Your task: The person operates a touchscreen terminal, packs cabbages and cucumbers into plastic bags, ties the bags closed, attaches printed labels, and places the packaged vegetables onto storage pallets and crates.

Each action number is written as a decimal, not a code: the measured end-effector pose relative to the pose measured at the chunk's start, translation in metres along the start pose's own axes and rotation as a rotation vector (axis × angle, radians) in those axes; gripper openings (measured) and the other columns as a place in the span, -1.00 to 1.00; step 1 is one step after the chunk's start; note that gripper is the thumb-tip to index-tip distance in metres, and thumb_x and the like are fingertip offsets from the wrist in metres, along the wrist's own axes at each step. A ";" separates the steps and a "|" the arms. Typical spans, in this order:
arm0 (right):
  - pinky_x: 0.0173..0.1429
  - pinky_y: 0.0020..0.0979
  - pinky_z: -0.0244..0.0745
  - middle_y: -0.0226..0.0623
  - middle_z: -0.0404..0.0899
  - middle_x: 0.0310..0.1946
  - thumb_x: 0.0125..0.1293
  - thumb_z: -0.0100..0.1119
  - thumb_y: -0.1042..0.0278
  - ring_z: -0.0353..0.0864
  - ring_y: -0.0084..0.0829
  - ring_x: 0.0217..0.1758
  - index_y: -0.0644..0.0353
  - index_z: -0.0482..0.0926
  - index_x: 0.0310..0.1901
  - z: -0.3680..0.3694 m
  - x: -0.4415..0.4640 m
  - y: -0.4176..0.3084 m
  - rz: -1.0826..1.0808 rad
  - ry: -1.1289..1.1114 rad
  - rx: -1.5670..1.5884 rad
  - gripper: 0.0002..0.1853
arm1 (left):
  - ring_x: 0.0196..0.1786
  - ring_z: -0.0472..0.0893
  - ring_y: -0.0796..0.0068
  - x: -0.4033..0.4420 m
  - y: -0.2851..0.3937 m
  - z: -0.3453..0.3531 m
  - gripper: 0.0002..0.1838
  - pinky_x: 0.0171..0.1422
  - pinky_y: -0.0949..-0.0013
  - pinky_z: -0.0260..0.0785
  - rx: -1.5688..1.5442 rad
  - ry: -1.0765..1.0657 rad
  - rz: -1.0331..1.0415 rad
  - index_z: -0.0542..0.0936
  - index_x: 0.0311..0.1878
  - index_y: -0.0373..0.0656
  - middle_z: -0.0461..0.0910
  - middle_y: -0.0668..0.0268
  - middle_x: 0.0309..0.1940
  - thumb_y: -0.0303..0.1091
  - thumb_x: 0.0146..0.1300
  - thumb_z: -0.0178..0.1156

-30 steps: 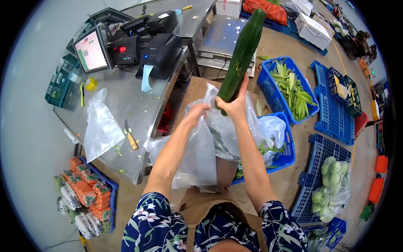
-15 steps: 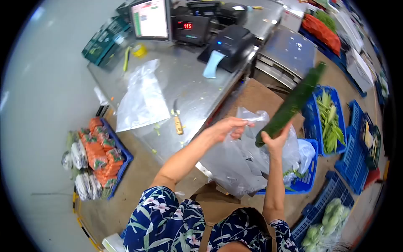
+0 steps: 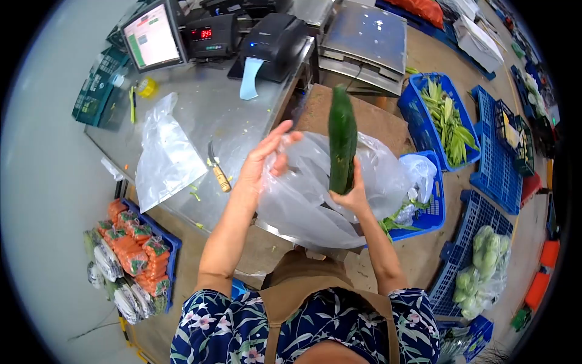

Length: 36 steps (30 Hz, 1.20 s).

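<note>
My right hand (image 3: 353,197) is wrapped round the lower end of a large dark green cucumber (image 3: 342,136), which stands nearly upright above a clear plastic bag (image 3: 309,209). The bag is spread wide below and behind it. To the left, my left hand (image 3: 267,155) has its fingers apart beside the bag's edge. Whether it touches the plastic I cannot tell. On the metal table (image 3: 233,133) lie a curved knife (image 3: 220,173) with a wooden handle and a flat plastic bag (image 3: 167,161).
A label printer (image 3: 273,45) with a blue strip, a screen (image 3: 151,36) and a scale display (image 3: 206,36) stand at the back. Blue crates with greens (image 3: 445,121) are at right. Bagged carrots (image 3: 136,249) lie at left, bagged pale green vegetables (image 3: 485,267) at lower right.
The cucumber has swung left and turned from a slant to nearly upright in my right hand. My left hand has opened from its hold on the bag's edge. The camera view has shifted right.
</note>
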State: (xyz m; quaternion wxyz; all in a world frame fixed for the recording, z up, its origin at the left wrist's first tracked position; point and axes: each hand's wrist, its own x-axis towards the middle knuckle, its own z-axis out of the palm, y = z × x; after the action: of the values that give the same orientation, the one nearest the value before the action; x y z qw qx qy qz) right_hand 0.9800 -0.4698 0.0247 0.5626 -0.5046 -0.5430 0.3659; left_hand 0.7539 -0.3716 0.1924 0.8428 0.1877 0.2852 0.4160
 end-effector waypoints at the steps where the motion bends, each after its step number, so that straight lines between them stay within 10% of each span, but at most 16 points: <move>1: 0.32 -0.30 0.27 -0.04 0.32 0.26 -0.22 0.45 0.43 0.35 -0.22 0.29 0.23 0.01 0.44 -0.013 -0.015 0.010 0.014 -0.039 -0.100 0.12 | -0.66 0.26 0.74 0.003 -0.001 -0.014 -0.47 -0.67 0.67 0.14 0.031 0.058 0.066 0.29 0.37 0.04 0.57 0.12 -0.05 -0.37 0.34 0.07; 15: 0.36 -0.21 0.22 0.03 0.38 0.18 -0.22 0.40 0.28 0.35 0.02 0.23 0.08 0.23 0.37 -0.120 -0.041 0.034 0.236 -0.497 -0.421 -0.03 | -0.76 0.23 0.78 -0.024 0.006 -0.001 -0.84 -0.70 0.65 0.05 0.203 -0.228 0.128 0.60 -0.21 -0.07 0.61 0.01 -0.22 -0.56 0.23 0.11; 20: 0.36 -0.17 0.24 -0.09 0.51 0.13 0.05 0.28 0.11 0.36 -0.08 0.28 0.08 0.51 0.15 -0.189 -0.004 0.027 -0.160 -0.678 -1.026 -0.42 | -0.74 0.25 0.79 -0.036 0.021 0.016 -0.85 -0.72 0.68 0.06 0.163 -0.070 0.022 0.58 -0.19 -0.11 0.62 -0.02 -0.19 -0.53 0.17 0.18; 26: -0.03 -0.12 0.48 0.09 0.63 -0.29 0.10 0.32 0.21 0.62 0.00 -0.17 0.27 0.59 -0.04 -0.211 0.006 -0.098 0.464 -0.841 -0.973 -0.58 | -0.73 0.27 0.80 -0.049 -0.017 0.010 -0.82 -0.68 0.71 0.11 0.281 -0.004 -0.142 0.56 -0.17 -0.11 0.61 0.00 -0.06 -0.55 0.15 0.22; 36: -0.12 -0.08 0.48 0.10 0.59 -0.38 0.22 0.13 0.38 0.58 0.10 -0.24 0.30 0.60 -0.14 -0.183 -0.049 -0.113 0.112 -0.716 -0.905 -0.77 | -0.65 0.34 0.71 -0.072 -0.043 0.012 -0.73 -0.62 0.65 0.15 0.305 0.030 -0.097 0.54 -0.08 -0.14 0.59 0.11 0.01 -0.57 0.13 0.21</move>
State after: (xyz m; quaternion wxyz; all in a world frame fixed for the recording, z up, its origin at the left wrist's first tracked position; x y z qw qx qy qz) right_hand 1.1367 -0.5731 0.1406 0.0517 -0.5676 -0.7745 0.2743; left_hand 0.7521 -0.4557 0.2010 0.8194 0.2933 0.3662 0.3293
